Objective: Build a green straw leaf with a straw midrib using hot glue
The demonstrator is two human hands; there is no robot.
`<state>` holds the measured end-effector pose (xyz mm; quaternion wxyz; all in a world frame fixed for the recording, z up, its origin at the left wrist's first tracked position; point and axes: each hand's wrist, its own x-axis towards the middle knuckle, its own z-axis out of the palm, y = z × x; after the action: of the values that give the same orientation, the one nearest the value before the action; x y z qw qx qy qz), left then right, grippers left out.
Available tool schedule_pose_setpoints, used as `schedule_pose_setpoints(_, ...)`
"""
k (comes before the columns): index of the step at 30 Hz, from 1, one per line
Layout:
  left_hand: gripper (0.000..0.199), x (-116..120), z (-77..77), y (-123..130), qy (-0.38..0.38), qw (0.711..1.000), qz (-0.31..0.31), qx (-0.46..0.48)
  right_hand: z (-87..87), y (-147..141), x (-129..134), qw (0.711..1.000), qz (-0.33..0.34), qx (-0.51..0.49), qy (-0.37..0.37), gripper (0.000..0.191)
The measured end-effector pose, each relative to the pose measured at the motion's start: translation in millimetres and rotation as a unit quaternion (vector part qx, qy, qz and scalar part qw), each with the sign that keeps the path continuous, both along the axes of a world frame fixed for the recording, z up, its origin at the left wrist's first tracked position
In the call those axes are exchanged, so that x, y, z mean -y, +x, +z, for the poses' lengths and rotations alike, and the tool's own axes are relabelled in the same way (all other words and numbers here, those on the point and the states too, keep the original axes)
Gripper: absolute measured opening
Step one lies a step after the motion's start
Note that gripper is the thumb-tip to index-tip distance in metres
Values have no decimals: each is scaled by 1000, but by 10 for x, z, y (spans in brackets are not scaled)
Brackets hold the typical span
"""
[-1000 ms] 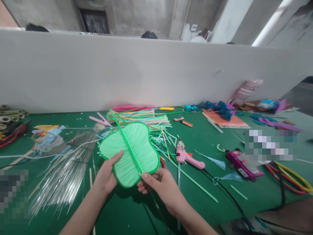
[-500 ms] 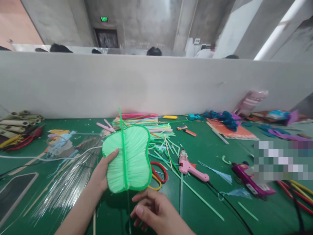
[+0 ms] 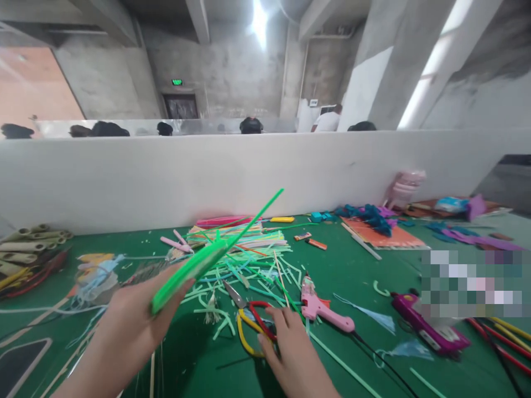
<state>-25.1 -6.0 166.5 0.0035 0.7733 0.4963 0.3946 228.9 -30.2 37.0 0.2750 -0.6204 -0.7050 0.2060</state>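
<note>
My left hand [image 3: 130,318] is closed on a green fan-like piece made of fuzzy pipe cleaners [image 3: 197,262]. The piece is turned nearly edge-on, slightly blurred, and its long green stem points up to the right. My right hand [image 3: 292,345] is at the scissors [image 3: 235,294], with its fingers over the red handle and the thumb by the yellow one. The scissors lie on the green table, blades pointing up and left. Behind the green piece spreads a pile of pastel pipe cleaners [image 3: 269,240], partly hidden.
A pink hot glue gun [image 3: 327,315] lies right of the scissors, its black cord trailing forward. Further right are blue tassels [image 3: 373,318] and a magenta device [image 3: 431,326]. Bamboo pieces [image 3: 20,249] and a phone [image 3: 25,365] are at left. A white partition [image 3: 249,177] bounds the back.
My left hand has tilted the green piece from facing me to nearly edge-on. My right hand has moved up and right onto the scissors' handles. The view has tipped upward.
</note>
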Motion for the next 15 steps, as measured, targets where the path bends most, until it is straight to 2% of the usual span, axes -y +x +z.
schedule_pose_setpoints(2, 37, 15, -83, -13, 10, 996, -32, -78, -15, -40, -111, 993, -10, 120, 8, 38)
schedule_pose_setpoints(5, 47, -6, -148, -40, 20, 992, -48, -118, -44, -156, -263, 986, 4, 167, -4, 35)
schedule_pose_setpoints(10, 31, -31, -51, -33, -6, 991, -42, -124, -80, -274, -406, 991, 44, 114, -52, 40)
schedule_pose_setpoints(13, 27, -28, 32, -58, -26, 992, -24, -122, -26, -143, -390, 991, 68, 33, -107, 36)
schedule_pose_setpoints(15, 28, -29, 62, -95, -30, 993, -11, -113, 53, 12, -324, 986, 85, -27, -142, 40)
